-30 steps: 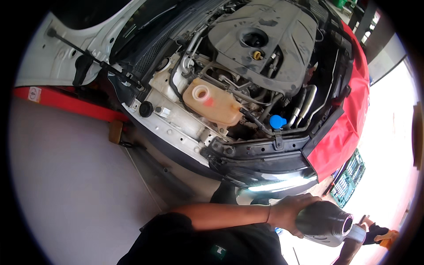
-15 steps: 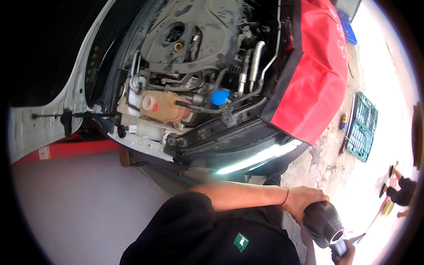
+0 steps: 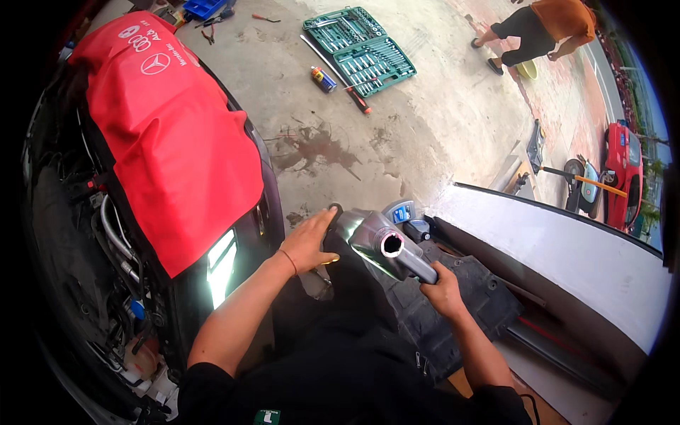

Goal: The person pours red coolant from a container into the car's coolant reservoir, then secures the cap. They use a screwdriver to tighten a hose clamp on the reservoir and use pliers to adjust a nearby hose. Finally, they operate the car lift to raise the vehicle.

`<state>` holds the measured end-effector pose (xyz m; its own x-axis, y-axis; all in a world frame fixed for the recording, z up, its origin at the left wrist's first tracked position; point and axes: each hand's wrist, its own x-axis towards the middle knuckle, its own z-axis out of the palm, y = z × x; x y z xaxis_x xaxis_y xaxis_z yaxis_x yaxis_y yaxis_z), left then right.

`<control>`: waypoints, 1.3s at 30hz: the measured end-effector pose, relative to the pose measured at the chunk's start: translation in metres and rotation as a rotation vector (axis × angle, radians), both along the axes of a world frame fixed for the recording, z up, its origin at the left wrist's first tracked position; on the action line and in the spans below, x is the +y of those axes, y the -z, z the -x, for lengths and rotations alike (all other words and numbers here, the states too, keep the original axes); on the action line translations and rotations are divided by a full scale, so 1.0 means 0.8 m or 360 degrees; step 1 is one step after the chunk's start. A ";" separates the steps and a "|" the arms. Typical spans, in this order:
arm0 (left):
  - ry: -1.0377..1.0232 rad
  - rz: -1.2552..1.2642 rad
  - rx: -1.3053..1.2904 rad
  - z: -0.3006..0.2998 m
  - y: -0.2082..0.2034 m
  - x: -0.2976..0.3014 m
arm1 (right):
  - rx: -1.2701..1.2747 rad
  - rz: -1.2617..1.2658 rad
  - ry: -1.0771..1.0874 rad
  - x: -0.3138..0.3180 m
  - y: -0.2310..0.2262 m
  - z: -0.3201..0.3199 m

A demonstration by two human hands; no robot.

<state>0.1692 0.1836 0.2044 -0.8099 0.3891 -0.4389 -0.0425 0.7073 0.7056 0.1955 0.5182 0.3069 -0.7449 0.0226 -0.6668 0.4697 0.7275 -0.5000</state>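
A grey plastic oil jug [image 3: 370, 237] is tilted in front of me, its uncapped mouth facing up toward my view. My right hand [image 3: 444, 289] is wrapped round the jug's handle. Beside the jug's base, my left hand [image 3: 309, 239] has its fingers stretched and its thumb apart. It appears to hold nothing; whether a fingertip touches the jug I cannot tell. Behind the jug, another bottle with a blue label [image 3: 401, 212] is partly hidden.
At left stands a car with a red fender cover [image 3: 173, 134] over its front. An opened green socket set [image 3: 361, 53] and a spray can [image 3: 324, 79] lie on the concrete. A black panel [image 3: 467, 301] lies at right, below a white wall [image 3: 559, 241]. Another person [image 3: 542, 32] stands farther off.
My view has swung right, from the engine bay toward the floor and jug. My left hand has come away from its grip on the jug; my right hand still holds the handle.
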 end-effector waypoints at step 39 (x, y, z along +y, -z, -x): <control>-0.0266 0.1182 -0.1133 0.391 0.079 0.047 | 0.0401 0.0149 0.2959 0.358 0.725 0.221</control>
<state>-0.1440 0.2210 0.1414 -0.2887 -0.2677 -0.9192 -0.4155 0.9000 -0.1316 0.0187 0.8046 -0.2729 0.1161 0.7865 -0.6066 0.4432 -0.5876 -0.6770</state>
